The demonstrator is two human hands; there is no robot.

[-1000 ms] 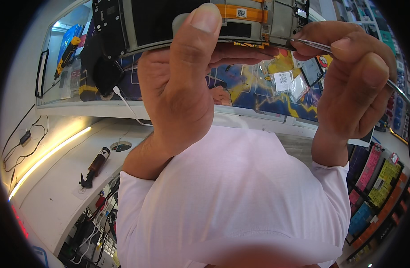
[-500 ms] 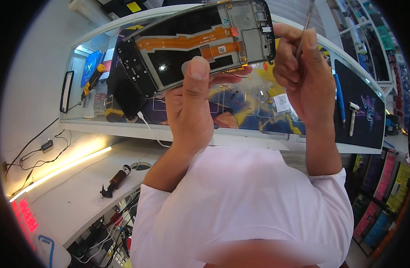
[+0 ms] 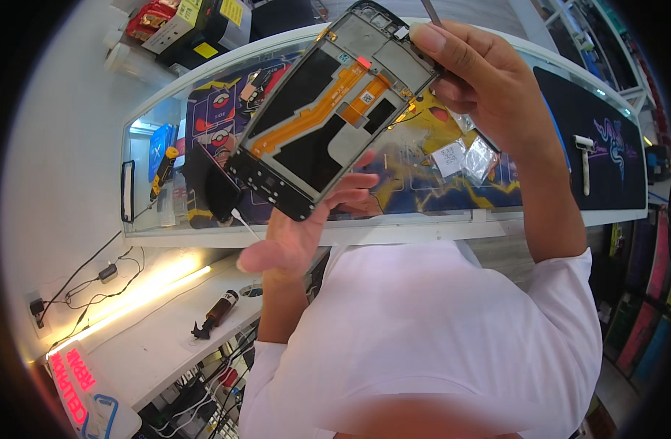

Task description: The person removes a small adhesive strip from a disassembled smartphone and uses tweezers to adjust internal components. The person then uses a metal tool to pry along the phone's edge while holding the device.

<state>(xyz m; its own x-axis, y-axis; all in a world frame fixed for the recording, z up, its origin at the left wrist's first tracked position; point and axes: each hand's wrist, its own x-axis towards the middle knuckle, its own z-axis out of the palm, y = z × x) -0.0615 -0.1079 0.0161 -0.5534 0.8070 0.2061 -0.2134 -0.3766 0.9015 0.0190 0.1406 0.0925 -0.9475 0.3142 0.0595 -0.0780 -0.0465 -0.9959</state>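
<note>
The phone frame (image 3: 328, 110) is already stripped: back cover off, orange ribbon cable (image 3: 317, 110) and bare metal plates showing, tilted up over the glass-topped bench (image 3: 394, 219). The left hand (image 3: 299, 227) props it from below with loose, half-spread fingers, more a rest than a grip. The right hand (image 3: 489, 88) is pinched around a thin metal tool (image 3: 430, 11) at the frame's top corner, so I'd judge the picking at that corner is under way and the rest of the insides untouched. Compared with half a second ago, the frame has swung lower and steeper, the left thumb has come off its front, and the right hand now sits above it.
</note>
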